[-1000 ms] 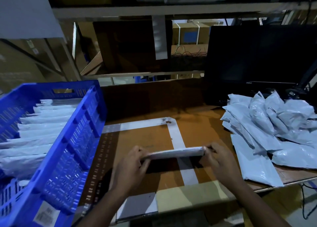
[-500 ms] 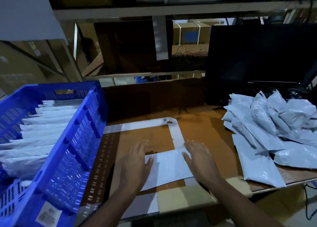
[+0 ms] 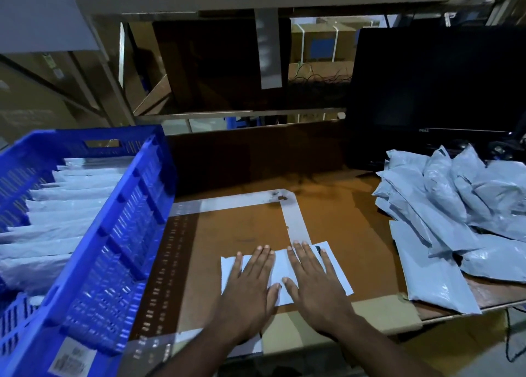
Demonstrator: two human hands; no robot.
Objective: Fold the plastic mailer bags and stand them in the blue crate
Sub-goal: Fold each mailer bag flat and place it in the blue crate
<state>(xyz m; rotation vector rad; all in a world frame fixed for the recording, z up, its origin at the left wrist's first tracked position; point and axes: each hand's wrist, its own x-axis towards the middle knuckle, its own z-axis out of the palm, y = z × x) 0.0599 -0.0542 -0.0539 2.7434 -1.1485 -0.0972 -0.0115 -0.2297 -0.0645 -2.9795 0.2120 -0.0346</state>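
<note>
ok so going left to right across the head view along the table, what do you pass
blue crate → left hand → right hand, both flat on the folded mailer bag → pile of unfolded mailer bags

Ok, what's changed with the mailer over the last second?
The folded mailer bag went from held up by its ends to lying on the table; both hands let go, and left hand and right hand press it flat. Blue crate and unfolded pile unchanged.

Your hands hide most of the mailer bag (image 3: 336, 274) (its middle). The blue crate (image 3: 122, 251) and bag pile (image 3: 455, 205) run off the picture's edges.
</note>
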